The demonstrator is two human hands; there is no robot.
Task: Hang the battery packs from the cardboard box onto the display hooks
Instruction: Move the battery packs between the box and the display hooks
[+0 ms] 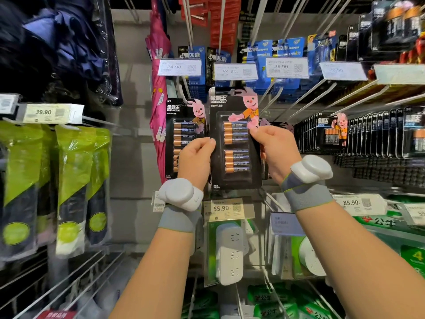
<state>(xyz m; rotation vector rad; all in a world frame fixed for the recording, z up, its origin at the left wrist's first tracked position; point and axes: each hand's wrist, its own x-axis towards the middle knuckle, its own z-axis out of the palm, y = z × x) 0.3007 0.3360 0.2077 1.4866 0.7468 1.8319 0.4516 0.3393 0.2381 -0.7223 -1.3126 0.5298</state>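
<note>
Now: battery pack held up at the shelf

Left hand and right hand each pinch one side edge, pack upright before the display hooks. I judge the card stiff but bottom-heavy; better hold the edges, not the blister.

Our left hand covered part of the hanging pack; the far price tag was too blurred for us to read.
</note>
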